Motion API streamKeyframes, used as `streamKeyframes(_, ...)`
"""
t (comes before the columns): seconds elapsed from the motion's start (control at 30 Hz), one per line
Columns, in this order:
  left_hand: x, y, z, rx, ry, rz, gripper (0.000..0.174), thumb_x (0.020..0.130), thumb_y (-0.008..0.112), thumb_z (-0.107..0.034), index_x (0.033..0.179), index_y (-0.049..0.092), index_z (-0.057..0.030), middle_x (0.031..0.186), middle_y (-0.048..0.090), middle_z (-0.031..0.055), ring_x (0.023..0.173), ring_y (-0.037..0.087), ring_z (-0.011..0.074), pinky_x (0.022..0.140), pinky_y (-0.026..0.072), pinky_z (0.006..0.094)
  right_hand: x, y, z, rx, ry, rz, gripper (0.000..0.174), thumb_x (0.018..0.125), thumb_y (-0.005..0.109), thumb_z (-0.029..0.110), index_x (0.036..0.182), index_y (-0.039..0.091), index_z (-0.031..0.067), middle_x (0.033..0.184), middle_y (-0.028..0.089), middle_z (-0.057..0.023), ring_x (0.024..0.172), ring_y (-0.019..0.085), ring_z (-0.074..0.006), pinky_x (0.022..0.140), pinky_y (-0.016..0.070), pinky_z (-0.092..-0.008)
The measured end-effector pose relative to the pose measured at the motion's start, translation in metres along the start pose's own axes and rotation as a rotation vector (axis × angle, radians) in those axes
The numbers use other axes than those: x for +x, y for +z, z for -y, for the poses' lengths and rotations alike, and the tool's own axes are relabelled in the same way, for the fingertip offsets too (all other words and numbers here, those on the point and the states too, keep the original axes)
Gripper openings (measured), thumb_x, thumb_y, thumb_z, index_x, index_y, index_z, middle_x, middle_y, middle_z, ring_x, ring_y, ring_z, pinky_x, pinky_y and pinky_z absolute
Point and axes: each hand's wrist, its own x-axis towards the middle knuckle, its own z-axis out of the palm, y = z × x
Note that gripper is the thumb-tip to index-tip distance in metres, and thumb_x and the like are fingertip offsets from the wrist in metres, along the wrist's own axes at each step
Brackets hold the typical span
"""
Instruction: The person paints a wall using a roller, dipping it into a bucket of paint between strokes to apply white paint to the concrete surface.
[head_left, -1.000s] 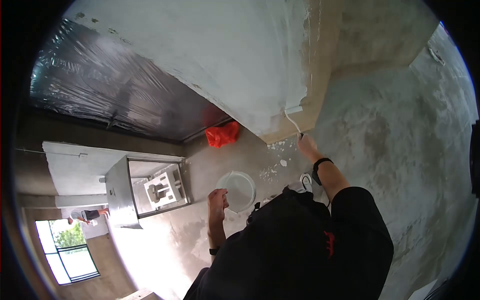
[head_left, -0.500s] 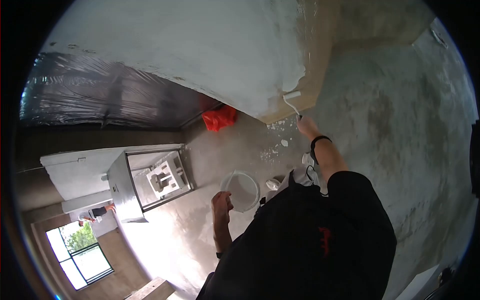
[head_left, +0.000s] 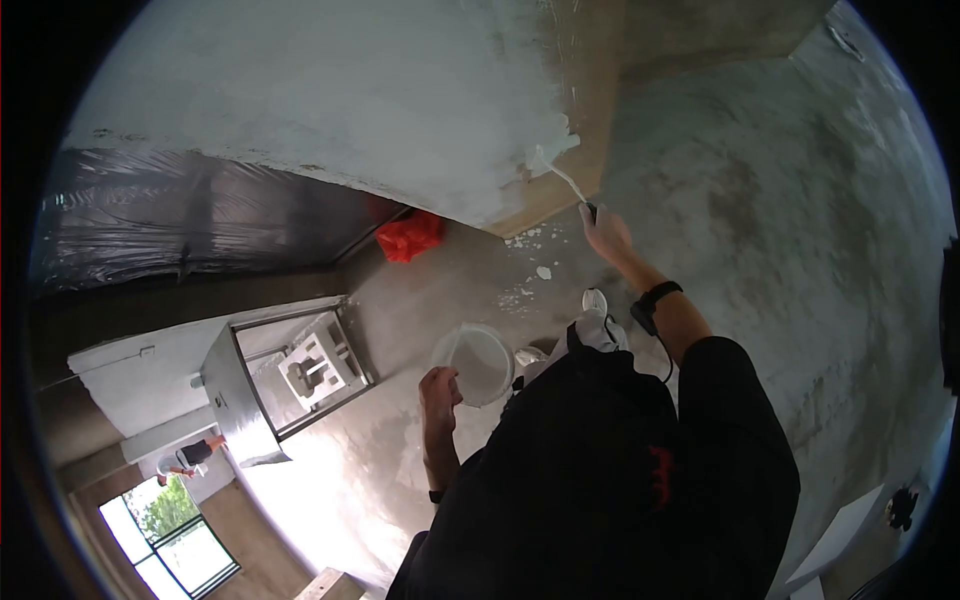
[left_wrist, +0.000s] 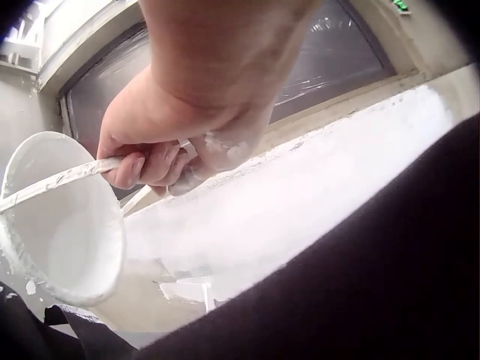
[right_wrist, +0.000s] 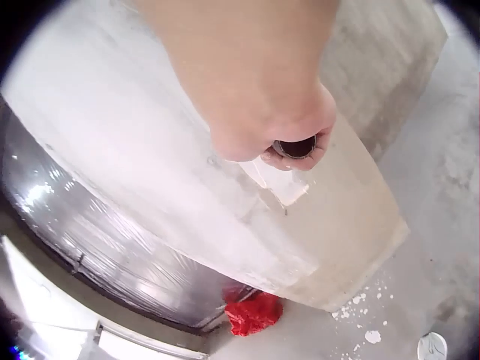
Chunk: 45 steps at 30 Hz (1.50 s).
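Note:
A white paint roller rests against the wall in the head view, at the ragged edge of the white coat. My right hand grips its handle, whose dark end pokes out of the curled fingers in the right wrist view. Down by my feet, my left hand holds a white bucket by its handle. The left wrist view shows those fingers curled round the paint-smeared bucket handle, with the bucket tilted below them.
The wall is white over most of its face, with a bare tan strip along one edge. A red plastic bag lies by plastic sheeting. White splatters dot the floor. Another person stands near the window.
My right hand has carried the roller farther from the wall's bottom corner, towards the white coat's edge. The left hand still holds the bucket. The head view has shifted slightly.

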Motion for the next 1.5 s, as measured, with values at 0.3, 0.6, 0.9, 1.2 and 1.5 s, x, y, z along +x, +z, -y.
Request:
streamKeyframes(0.3, 0.01, 0.022, -0.008, 0.019, 0.022, 0.104, 0.01, 0.082, 0.06, -0.01, 0.076, 0.054, -0.0042, 0.055, 0.035, -0.0074, 0.043, 0.027, 0.0031, 0.04, 0.0202, 0.0219, -0.045, -0.087, 0.04, 0.014, -0.154, -0.196, 0.048, 0.096, 0.041, 0.041, 0.086, 0.056, -0.0031, 0.075, 0.062, -0.0248, 0.072, 0.06, -0.0435, 0.062, 0.0463, -0.05)
streamKeyframes(0.6, 0.009, 0.03, -0.01, -0.081, 0.03, 0.127, 0.015, 0.083, 0.062, -0.014, 0.079, 0.054, -0.0025, 0.055, 0.033, -0.0075, 0.043, 0.026, 0.0032, 0.041, 0.02, 0.022, -0.06, -0.123, 0.065, -0.059, -0.214, -0.299, 0.04, 0.097, 0.04, 0.039, 0.086, 0.049, 0.0016, 0.063, 0.059, -0.0208, 0.062, 0.059, -0.0428, 0.054, 0.0454, -0.0503)
streamKeyframes(0.9, 0.006, 0.035, -0.006, -0.08, 0.043, 0.051, 0.018, 0.085, 0.06, -0.017, 0.077, 0.051, -0.0037, 0.05, 0.029, -0.0067, 0.039, 0.023, 0.0049, 0.04, 0.0201, 0.0223, -0.04, -0.082, 0.04, -0.111, -0.164, -0.238, 0.044, 0.097, 0.036, 0.04, 0.101, 0.053, -0.0002, 0.071, 0.064, -0.0213, 0.068, 0.063, -0.0403, 0.061, 0.0509, -0.0483)
streamKeyframes(1.2, 0.009, 0.022, -0.008, -0.237, 0.006, 0.018, 0.019, 0.083, 0.063, -0.018, 0.079, 0.053, -0.0025, 0.051, 0.029, -0.0068, 0.042, 0.024, 0.0047, 0.04, 0.0201, 0.0221, -0.011, -0.031, 0.004, -0.04, -0.234, -0.275, 0.042, 0.097, 0.037, 0.041, 0.091, 0.051, 0.0022, 0.065, 0.062, -0.0203, 0.06, 0.062, -0.0397, 0.053, 0.0502, -0.0487)
streamKeyframes(1.5, 0.006, 0.018, -0.016, -0.214, 0.048, -0.087, 0.019, 0.083, 0.063, -0.017, 0.078, 0.053, -0.002, 0.051, 0.028, -0.0064, 0.041, 0.023, 0.0046, 0.04, 0.019, 0.0224, 0.002, 0.0, -0.011, -0.054, -0.221, -0.237, 0.043, 0.097, 0.037, 0.04, 0.098, 0.051, -0.0008, 0.065, 0.061, -0.0233, 0.062, 0.06, -0.0426, 0.053, 0.0487, -0.0507)
